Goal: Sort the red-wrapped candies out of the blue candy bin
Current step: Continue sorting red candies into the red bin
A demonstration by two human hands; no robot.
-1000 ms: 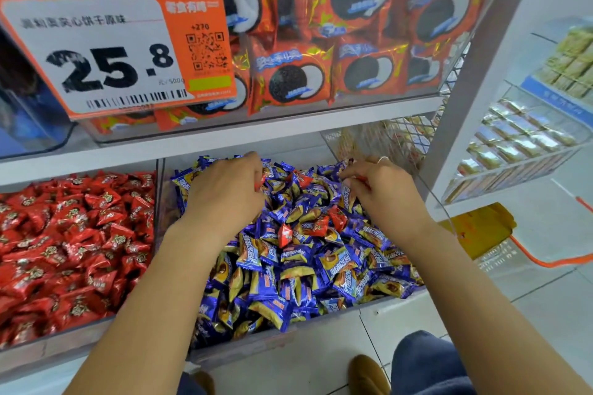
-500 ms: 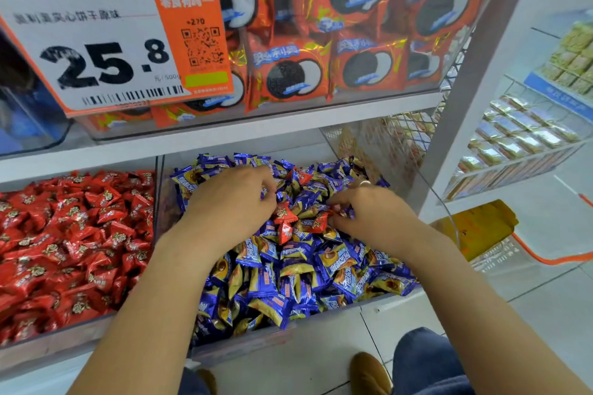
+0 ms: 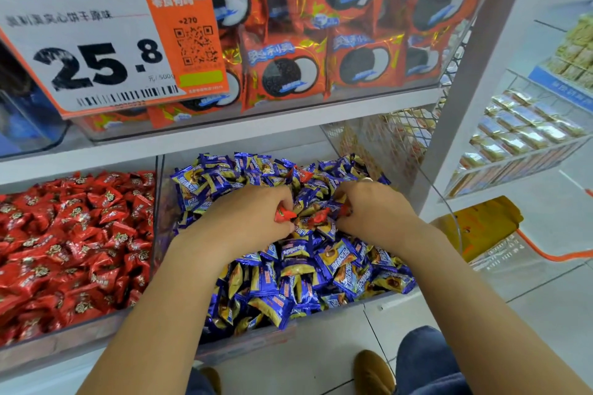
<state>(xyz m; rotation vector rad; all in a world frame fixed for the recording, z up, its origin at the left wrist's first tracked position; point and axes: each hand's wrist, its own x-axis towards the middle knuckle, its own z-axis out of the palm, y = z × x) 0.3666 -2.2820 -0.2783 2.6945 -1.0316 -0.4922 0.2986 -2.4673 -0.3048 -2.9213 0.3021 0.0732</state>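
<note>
Both hands work the top of the blue candy pile in the clear bin (image 3: pixel 179 234) on the lower shelf. The left hand (image 3: pixel 250 218) has its fingers curled in, pinching a red candy (image 3: pixel 284 214) at its fingertips. The right hand (image 3: pixel 372 213) is also curled; a sliver of red (image 3: pixel 345 209) shows at its fingertips, but whether it grips that piece or only touches it I cannot tell. Between the two hands lies another loose red candy (image 3: pixel 321 216), resting on the blue candies (image 3: pixel 321 266), and one more red wrapper (image 3: pixel 305 175) peeks out toward 12 o'clock from the hands, near the back of the pile.

To do this step well, the judgement is to pinch each red piece by its twisted wrapper end rather than scooping, so no blue pieces ride along. Lifting straight up before travelling should keep the mound from sliding over the front lip (it is heaped high there). The red candy bin (image 3: pixel 73 250) sits at 9 o'clock, right beside the blue one with only the clear divider between, so the left hand has the short trip; passing the right hand's find across may be quicker than reaching over. After the visible ones are out, stirring the surface gently would probably expose any buried red pieces.
</note>
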